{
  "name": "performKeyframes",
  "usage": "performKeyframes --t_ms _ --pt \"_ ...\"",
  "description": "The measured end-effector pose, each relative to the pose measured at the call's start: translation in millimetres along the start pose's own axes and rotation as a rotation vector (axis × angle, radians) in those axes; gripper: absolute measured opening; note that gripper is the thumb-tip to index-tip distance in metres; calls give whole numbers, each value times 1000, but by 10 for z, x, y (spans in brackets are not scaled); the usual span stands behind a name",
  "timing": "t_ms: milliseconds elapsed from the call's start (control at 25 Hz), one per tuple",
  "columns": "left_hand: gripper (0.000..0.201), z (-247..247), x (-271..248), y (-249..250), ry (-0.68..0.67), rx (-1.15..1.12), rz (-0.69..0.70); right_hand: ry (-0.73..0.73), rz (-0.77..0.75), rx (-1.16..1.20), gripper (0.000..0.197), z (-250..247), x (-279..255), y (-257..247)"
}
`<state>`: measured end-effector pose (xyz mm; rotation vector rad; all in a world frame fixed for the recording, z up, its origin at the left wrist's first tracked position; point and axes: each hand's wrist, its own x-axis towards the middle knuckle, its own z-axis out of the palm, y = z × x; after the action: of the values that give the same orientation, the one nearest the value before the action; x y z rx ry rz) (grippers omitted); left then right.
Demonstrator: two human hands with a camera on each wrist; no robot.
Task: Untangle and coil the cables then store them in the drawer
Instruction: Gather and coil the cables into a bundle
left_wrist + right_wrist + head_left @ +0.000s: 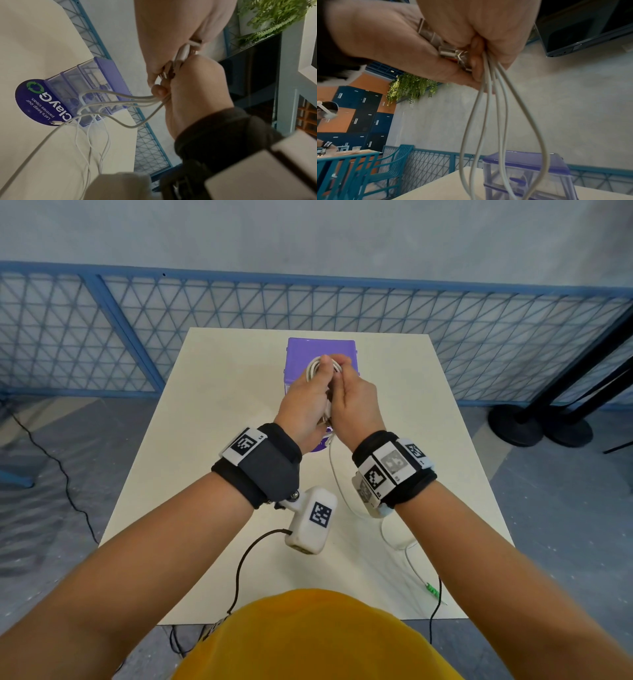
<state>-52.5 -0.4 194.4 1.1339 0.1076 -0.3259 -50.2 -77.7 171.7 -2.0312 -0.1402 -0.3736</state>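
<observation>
Both hands are raised together above the purple drawer unit (322,347) at the far middle of the white table (212,412). My left hand (306,397) grips a bundle of white cable loops (317,366). My right hand (356,400) pinches the same cable beside it. In the right wrist view the loops (488,121) hang from the fingers over the drawer unit (527,169), and metal plugs (436,38) sit between the palms. A loose tail (334,470) runs down to the table. The left wrist view shows loops (120,102) in front of the drawer unit (96,86).
A thin white cable with a green plug (432,590) lies near the table's front right edge. A round purple label (39,102) sits at the drawer unit's foot. A blue mesh fence (137,330) runs behind the table. Black stand bases (534,422) are on the floor to the right.
</observation>
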Motion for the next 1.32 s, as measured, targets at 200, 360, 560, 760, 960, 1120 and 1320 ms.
performKeyframes --t_ms 200,360,560,760,960,1120,1320 --pt "31 -33 73 149 40 -199 57 88 9 -19 12 -56 -3 48" --pt "30 -39 122 134 130 -232 79 -9 -52 -27 13 -40 2 72" --pt "33 -32 125 112 161 -276 15 -114 -83 127 41 -62 15 31" --pt "35 -108 184 200 105 -289 21 -221 3 174 31 -102 9 150" --pt "33 -248 260 212 148 -221 20 -393 3 -31 32 -236 -13 259" --pt "34 -393 304 289 128 -171 41 -459 -30 -253 34 -389 -43 345" --pt "33 -441 329 290 88 28 126 -538 -143 -409 14 -477 -14 278"
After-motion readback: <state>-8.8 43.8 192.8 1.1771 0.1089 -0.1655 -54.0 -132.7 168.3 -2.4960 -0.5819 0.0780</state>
